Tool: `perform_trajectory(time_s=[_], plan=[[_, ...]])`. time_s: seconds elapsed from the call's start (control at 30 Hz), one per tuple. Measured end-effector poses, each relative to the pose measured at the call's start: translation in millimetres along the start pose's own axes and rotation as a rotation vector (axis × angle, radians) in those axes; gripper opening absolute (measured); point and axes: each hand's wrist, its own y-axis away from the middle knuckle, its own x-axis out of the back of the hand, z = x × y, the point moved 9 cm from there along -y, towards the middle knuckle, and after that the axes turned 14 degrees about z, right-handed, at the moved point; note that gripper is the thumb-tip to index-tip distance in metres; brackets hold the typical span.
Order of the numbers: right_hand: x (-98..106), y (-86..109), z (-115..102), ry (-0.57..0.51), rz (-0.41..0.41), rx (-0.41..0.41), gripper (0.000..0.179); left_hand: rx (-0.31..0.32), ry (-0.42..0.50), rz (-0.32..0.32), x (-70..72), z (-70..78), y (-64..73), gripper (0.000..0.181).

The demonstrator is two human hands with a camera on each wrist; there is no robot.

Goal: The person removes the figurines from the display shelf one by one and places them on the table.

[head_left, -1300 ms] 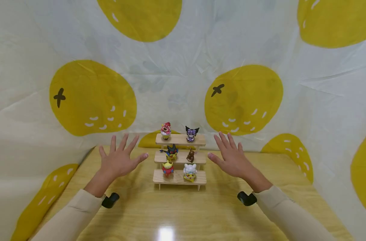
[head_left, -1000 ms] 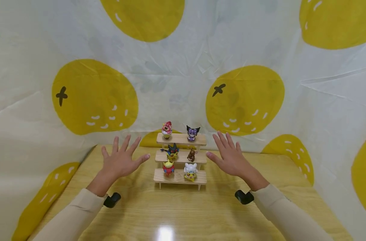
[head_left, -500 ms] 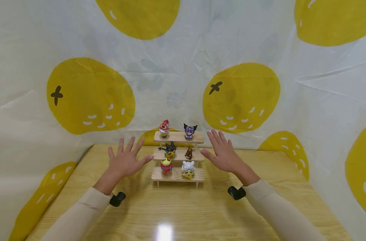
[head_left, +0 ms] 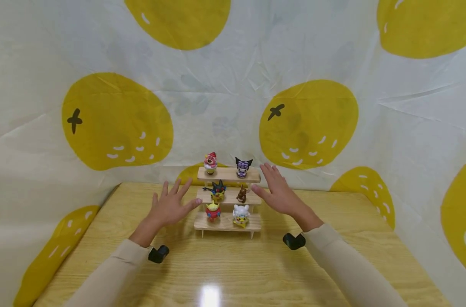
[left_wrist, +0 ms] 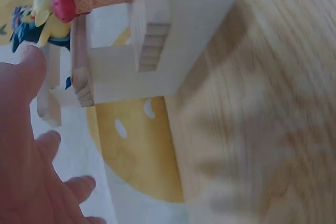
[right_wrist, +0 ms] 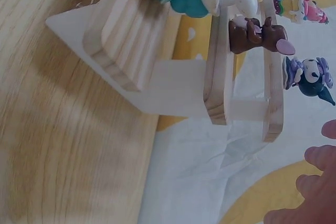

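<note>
A three-tier wooden display stand [head_left: 227, 223] holds two small figurines on each tier. On top are a pink bear figurine [head_left: 210, 163] and a black-and-purple one [head_left: 242, 167]. The middle tier carries a black-eared yellow figurine [head_left: 218, 192] and a brown figurine [head_left: 242, 194]. A red figurine [head_left: 213, 212] and a white-hooded yellow figurine [head_left: 241, 215] share the bottom tier. My left hand [head_left: 169, 209], fingers spread, is at the stand's left side with the thumb tip near the middle tier's end. My right hand [head_left: 278, 194] mirrors it at the right, its thumb overlapping the stand's edge.
The stand is on a wood-grain table [head_left: 225, 264]. Behind and beside the table hangs a pale cloth [head_left: 217, 106] printed with large yellow fruit. Black devices [head_left: 158, 254] are worn at both wrists. A bright light reflection shows on the table's front part.
Both hands have moved inward toward the stand, the left one rightward and the right one leftward. The figurines keep their places on the tiers.
</note>
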Motion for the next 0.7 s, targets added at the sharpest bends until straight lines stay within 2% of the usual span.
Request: perform_trajectory(time_s=[0.2, 0.3, 0.53, 0.7], plan=[[-3, -7.1, -1, -0.091, 0.016, -0.035, 0.086, 0.029, 0.276, -0.041, -12.4, -1.5, -3.4, 0.087], [-3, -11.0, -2, -0.157, 0.027, -0.063, 0.085, 0.072, 0.396, -0.049, -18.3, -4.4, -5.1, 0.089], [-7, -18.4, 2, -0.214, 0.057, -0.162, 0.084, 0.153, 0.69, -0.011, -28.8, -8.3, -9.6, 0.09], [-7, -23.4, 1, -0.284, 0.089, -0.204, 0.084, 0.175, 0.812, 0.01, -33.4, -9.7, -12.0, 0.088]])
